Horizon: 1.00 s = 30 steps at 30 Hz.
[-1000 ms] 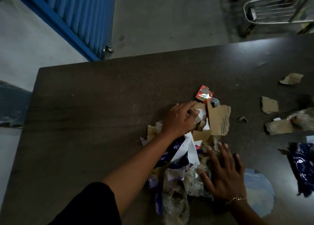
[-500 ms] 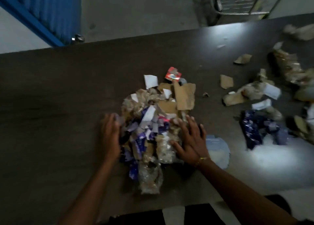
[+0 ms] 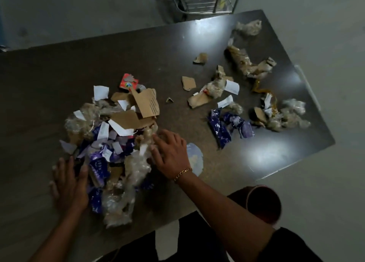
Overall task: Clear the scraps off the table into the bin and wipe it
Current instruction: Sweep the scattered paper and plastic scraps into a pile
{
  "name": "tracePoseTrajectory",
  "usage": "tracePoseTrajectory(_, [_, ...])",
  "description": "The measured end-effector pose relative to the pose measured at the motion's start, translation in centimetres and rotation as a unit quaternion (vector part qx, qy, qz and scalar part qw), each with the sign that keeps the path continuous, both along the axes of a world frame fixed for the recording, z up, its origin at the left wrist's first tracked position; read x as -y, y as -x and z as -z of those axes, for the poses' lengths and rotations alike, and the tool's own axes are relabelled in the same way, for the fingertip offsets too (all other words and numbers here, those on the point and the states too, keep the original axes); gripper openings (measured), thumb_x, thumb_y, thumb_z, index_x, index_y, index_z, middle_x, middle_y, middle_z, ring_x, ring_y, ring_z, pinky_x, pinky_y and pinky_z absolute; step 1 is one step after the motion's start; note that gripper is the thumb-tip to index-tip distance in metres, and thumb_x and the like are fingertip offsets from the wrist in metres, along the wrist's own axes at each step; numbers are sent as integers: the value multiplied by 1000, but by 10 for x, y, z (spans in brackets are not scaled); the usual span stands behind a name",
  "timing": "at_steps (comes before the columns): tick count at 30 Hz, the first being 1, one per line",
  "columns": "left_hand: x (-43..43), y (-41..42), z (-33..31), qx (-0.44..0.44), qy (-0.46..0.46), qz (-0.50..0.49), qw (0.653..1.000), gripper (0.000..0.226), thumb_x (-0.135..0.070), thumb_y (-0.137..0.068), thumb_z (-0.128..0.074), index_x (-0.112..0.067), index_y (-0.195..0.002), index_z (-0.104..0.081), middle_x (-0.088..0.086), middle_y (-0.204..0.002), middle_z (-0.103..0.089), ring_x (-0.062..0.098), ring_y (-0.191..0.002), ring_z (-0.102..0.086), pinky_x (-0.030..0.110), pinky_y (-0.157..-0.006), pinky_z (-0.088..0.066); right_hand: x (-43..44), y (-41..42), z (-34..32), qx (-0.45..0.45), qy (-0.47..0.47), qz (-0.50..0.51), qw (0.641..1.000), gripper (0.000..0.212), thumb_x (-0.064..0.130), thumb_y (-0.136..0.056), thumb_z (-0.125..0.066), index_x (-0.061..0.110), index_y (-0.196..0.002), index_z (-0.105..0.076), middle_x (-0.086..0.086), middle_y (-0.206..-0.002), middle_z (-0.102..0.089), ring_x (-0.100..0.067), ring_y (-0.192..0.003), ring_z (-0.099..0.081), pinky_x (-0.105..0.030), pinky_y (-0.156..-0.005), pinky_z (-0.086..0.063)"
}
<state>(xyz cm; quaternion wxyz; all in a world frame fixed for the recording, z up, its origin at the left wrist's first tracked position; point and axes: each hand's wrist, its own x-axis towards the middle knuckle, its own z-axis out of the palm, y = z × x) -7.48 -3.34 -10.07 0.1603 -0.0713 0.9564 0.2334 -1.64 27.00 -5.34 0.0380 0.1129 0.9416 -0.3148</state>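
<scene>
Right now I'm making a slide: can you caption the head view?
Left hand and right hand flank a scrap heap on the dark table.

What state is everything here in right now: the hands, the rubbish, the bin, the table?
left hand, open, fingers spread, pressed against the pile's left side.
right hand, open, resting on the pile's right side.
pile of scraps, heaped between both hands.
scattered scraps, loose at the table's right end.
bin, open-topped, beside the table's near edge; inside too dark to tell.
table, not yet cleared.
</scene>
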Motion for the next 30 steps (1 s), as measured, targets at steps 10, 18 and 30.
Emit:
tracePoseTrajectory(10, [-5, 3, -4, 23, -16, -12, 1000, 83, -65, -94, -14, -21, -165, -20, 2, -174, -5, 20, -161, 3, 54, -128, 3, -65, -15, -9, -81, 60, 167, 981, 41, 45, -95, -53, 25, -131, -59, 2, -137, -60, -14, -134, -47, -45, -120, -21])
tracePoseTrajectory(18, [2, 4, 1, 24, -34, -6, 999, 103, -81, -81, -12, -22, -165, -18, -1, -175, -2, 20, -160, 5, 53, -127, 6, -214, -53, 23, 94, -62, 294, 949, 73, 67, -95, -33, 33, -159, -26, -1, -171, -14, -25, -157, -9, -58, -125, -11])
tracePoseTrajectory(30, [-5, 0, -8, 23, -29, -11, 999, 103, -83, -81, -12, -25, -165, -17, -4, -174, 1, 16, -160, 8, 49, -127, 8, -90, -17, 42, 46, 0, 235, 971, 77, 66, -98, -26, 24, -162, -18, 1, -171, -13, -16, -158, 2, -47, -128, 0])
